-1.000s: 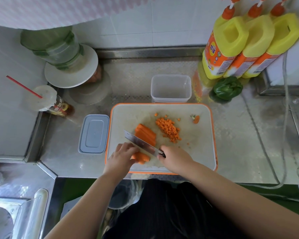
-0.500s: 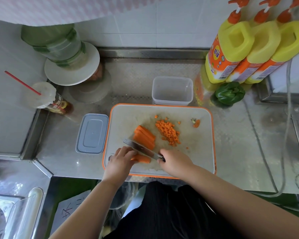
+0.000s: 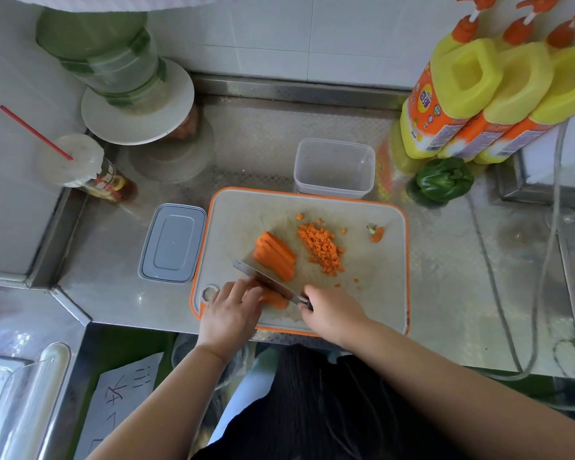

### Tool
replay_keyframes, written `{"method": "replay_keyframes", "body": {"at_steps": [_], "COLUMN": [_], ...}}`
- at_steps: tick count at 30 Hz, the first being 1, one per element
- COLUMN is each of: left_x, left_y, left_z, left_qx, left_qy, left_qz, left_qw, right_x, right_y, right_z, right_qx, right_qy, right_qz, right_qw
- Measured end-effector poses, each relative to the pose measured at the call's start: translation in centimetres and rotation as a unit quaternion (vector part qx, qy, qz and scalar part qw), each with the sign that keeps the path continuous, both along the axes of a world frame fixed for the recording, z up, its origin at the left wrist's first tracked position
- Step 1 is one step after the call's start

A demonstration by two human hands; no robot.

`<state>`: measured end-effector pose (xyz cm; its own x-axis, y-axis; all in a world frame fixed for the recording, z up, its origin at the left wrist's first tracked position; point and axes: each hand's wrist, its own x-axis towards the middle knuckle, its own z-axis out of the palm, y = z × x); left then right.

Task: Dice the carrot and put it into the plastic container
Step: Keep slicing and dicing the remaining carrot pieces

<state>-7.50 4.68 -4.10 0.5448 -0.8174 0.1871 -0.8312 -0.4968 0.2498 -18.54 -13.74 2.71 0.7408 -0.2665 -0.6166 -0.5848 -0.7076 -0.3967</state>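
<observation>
On the orange-rimmed cutting board (image 3: 379, 293), my left hand (image 3: 231, 310) holds down a carrot piece (image 3: 274, 299) near the front edge. My right hand (image 3: 329, 312) grips the handle of a knife (image 3: 266, 280), whose blade lies across that piece. A stack of carrot sticks (image 3: 274, 255) lies in the middle of the board, with a pile of diced carrot (image 3: 322, 247) to its right. The carrot end (image 3: 376, 234) sits near the board's right side. The clear plastic container (image 3: 334, 167) stands empty behind the board.
The container's grey lid (image 3: 173, 242) lies left of the board. A green pepper (image 3: 443, 180) and three yellow bottles (image 3: 478, 94) stand at the back right. A cup with a red straw (image 3: 80, 164) and a large green bottle on a white plate (image 3: 120, 78) are at the back left.
The knife blade has come down and shifted toward the front edge across the carrot piece under my left hand. The view has tilted slightly.
</observation>
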Motion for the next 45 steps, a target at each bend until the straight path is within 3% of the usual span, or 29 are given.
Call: {"method": "replay_keyframes", "body": {"at_steps": [5, 11, 17, 23, 39, 45], "left_x": [0.1, 0.0, 0.7, 1.5, 0.0, -0.3], "left_y": [0.3, -0.2, -0.1, 0.5, -0.3, -0.7], "left_z": [0.1, 0.2, 0.0, 0.2, 0.8, 0.3], "left_qx": [0.015, 0.009, 0.049, 0.020, 0.018, -0.031], "left_qy": [0.034, 0.016, 0.098, 0.090, 0.042, 0.010], "left_qz": [-0.002, 0.001, 0.024, -0.029, -0.022, -0.003], "left_qw": [0.999, 1.000, 0.994, 0.995, 0.999, 0.999], "right_x": [-0.1, 0.1, 0.2, 0.3, 0.5, 0.4], "right_y": [0.5, 0.3, 0.4, 0.6, 0.5, 0.4], "right_z": [-0.1, 0.1, 0.2, 0.1, 0.2, 0.3], "right_qx": [-0.013, -0.029, -0.036, -0.033, -0.055, -0.053], "right_qy": [-0.001, -0.024, 0.000, -0.008, -0.006, -0.008], "right_qz": [0.003, 0.023, 0.044, 0.032, 0.052, 0.049], "right_qw": [1.000, 0.999, 0.998, 0.999, 0.997, 0.997]}}
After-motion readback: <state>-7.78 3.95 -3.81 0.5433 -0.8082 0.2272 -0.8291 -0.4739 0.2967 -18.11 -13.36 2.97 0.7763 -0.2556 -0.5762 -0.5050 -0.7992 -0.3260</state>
